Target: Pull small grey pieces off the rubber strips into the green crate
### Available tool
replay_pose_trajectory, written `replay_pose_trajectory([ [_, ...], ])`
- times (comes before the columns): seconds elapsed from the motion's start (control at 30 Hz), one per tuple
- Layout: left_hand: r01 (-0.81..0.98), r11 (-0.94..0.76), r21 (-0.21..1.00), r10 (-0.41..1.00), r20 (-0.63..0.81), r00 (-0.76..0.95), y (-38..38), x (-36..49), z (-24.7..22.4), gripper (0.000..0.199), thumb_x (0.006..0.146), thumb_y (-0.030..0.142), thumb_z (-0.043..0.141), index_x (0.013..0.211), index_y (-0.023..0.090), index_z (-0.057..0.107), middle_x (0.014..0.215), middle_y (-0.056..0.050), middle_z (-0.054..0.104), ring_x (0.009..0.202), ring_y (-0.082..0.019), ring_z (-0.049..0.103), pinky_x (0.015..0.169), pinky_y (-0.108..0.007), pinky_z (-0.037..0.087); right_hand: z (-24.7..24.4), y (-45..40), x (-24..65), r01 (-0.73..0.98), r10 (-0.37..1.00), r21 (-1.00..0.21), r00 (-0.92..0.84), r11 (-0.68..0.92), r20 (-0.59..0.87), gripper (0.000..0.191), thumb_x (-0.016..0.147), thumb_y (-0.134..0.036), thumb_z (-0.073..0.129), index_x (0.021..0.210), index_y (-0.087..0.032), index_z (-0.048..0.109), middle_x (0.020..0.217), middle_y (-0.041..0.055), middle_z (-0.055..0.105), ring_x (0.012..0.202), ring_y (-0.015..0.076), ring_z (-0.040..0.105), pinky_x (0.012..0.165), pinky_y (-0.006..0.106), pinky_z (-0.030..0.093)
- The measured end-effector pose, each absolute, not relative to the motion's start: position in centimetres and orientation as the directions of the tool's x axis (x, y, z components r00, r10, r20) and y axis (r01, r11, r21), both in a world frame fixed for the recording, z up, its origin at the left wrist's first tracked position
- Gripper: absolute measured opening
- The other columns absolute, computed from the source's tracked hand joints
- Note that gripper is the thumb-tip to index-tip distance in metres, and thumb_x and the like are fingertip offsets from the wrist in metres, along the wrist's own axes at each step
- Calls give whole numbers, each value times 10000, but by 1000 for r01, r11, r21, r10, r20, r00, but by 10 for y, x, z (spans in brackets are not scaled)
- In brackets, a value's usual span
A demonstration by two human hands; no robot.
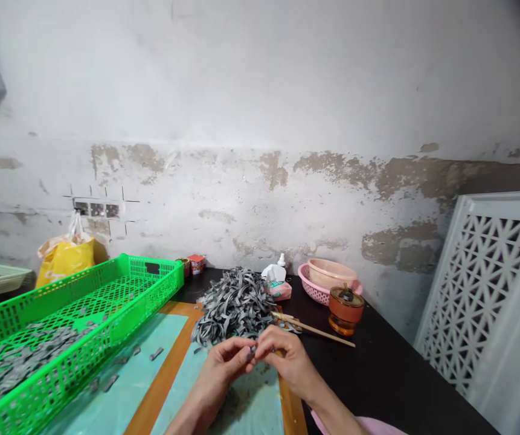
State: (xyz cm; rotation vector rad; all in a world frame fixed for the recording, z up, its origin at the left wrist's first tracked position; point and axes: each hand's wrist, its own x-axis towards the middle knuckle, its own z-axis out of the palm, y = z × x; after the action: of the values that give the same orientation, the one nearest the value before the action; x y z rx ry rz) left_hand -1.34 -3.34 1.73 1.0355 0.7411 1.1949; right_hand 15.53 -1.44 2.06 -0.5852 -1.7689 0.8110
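Note:
My left hand (223, 376) and my right hand (287, 362) meet in front of me above a teal mat (176, 386) with an orange wooden border. Their fingertips pinch a small grey strip piece (251, 353) from both sides. Just beyond them lies a heap of long grey strips (232, 305). Several short grey pieces (156, 353) are scattered on the mat. A green plastic basket (105, 320) to my left holds many similar pieces. Two thin wooden sticks (314, 330) lie beside my right hand, touching the heap.
A black table (377, 356) runs along a stained wall (260, 181). Near the wall stand a tissue box (280, 290), a peach bowl (330, 273) in a pink basket (309, 286), and an orange jar (345, 309). A white lattice panel (472, 290) leans at right; a yellow bag (64, 261) sits far left.

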Motion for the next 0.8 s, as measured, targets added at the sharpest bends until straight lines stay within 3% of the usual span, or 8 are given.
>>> replay_pose_trajectory([
  [0.33,-470,54,881,945,106,308,-28,-7,6,327,590,411,833,686,149,662,630,11,572,582,-92,475,584,-192,369,18,-11,152,-60,786,-831,-292,553,545,101,675,-292,782,641,-221,718,745,-9,541,727,142,533,681,258,425],
  [0.43,-456,34,889,945,119,304,-27,-11,5,322,608,402,826,733,165,647,614,21,579,585,-102,508,609,-210,389,19,-12,151,-159,852,-900,-291,405,435,237,581,-269,836,761,-216,691,743,-13,589,711,151,551,645,254,445],
  [0.5,-407,18,913,942,121,314,-26,-13,5,323,608,395,826,742,167,642,617,18,594,593,-111,527,609,-218,396,21,-12,152,-198,859,-920,-333,339,389,262,602,-272,823,823,-216,696,746,-7,605,714,153,561,638,253,455],
  [0.63,-296,-51,954,936,149,319,-24,-15,7,340,601,415,823,732,151,653,627,-6,633,583,-119,528,577,-219,394,22,-10,156,-165,793,-878,-378,449,477,81,680,-276,771,701,-203,742,719,6,588,682,139,550,612,247,446],
  [0.8,-268,-104,958,948,177,264,-29,-13,16,339,593,424,823,720,148,671,702,-27,662,625,-134,538,599,-230,415,15,-4,157,-78,816,-868,-309,490,489,49,669,-190,757,639,-227,746,741,-4,561,694,127,531,609,231,416],
])
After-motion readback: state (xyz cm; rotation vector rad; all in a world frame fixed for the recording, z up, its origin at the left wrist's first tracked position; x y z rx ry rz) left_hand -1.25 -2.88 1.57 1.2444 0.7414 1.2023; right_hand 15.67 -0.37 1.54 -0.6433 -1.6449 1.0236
